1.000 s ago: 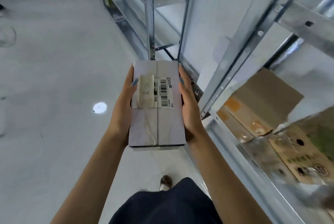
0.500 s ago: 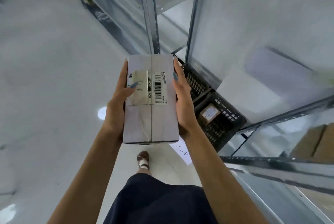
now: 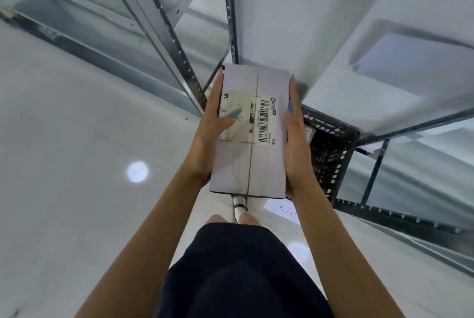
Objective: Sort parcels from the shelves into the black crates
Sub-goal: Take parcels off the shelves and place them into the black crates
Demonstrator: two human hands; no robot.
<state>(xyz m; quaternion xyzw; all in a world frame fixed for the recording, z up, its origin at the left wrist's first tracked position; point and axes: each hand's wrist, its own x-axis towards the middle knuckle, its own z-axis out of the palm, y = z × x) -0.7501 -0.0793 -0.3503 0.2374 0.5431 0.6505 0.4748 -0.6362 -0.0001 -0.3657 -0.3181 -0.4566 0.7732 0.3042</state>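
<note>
A long pale cardboard parcel (image 3: 250, 164) with a barcode label and a taped seam is held flat in front of me at chest height. My left hand (image 3: 210, 138) grips its left side, thumb lying across the label. My right hand (image 3: 295, 148) grips the right side, thumb on the top edge. A black slatted crate (image 3: 331, 156) stands on the floor under the shelf, just right of the parcel and partly hidden behind my right hand; something pale shows inside it.
Metal shelf uprights (image 3: 174, 43) run from the top left toward the parcel. A white shelf board (image 3: 333, 35) hangs over the crate at right. A paper sheet (image 3: 282, 211) with handwriting lies on the glossy floor by my foot (image 3: 239, 208). Open floor spreads left.
I have walked along the shelving with the parcel held in both hands. The brown boxes on the right shelf dropped out of view and the black crate now sits close beside the parcel.
</note>
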